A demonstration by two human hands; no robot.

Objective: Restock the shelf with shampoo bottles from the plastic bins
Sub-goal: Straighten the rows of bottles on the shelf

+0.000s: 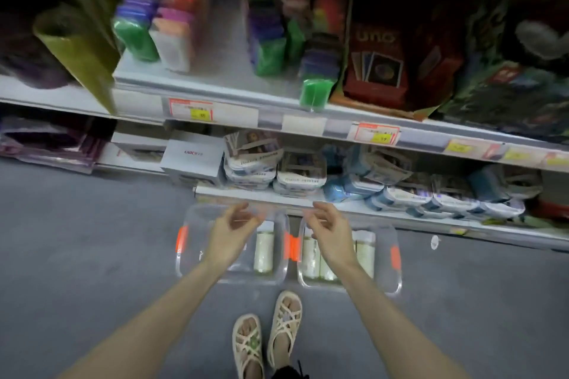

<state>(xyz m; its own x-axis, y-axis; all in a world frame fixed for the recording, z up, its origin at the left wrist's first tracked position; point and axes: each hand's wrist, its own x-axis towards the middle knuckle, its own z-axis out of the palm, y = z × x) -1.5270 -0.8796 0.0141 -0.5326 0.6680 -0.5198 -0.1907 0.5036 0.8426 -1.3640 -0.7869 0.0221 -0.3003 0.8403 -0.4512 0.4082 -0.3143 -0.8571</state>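
Two clear plastic bins with orange latches sit side by side on the grey floor below the shelf. The left bin [191,255] shows one pale shampoo bottle [264,251] lying at its right side. The right bin [388,271] holds several pale bottles [311,255]. My left hand [232,231] hovers over the left bin, fingers loosely curled, holding nothing. My right hand [329,231] hovers over the right bin in the same relaxed way, also holding nothing. Both hands partly hide the bins' contents.
The shelf's lowest board [252,194] carries white tubs and a white box [192,157]. The upper shelf [215,86] holds coloured packs and red card-game boxes [375,64]. My sandalled feet [268,338] stand just in front of the bins. Grey floor spreads left.
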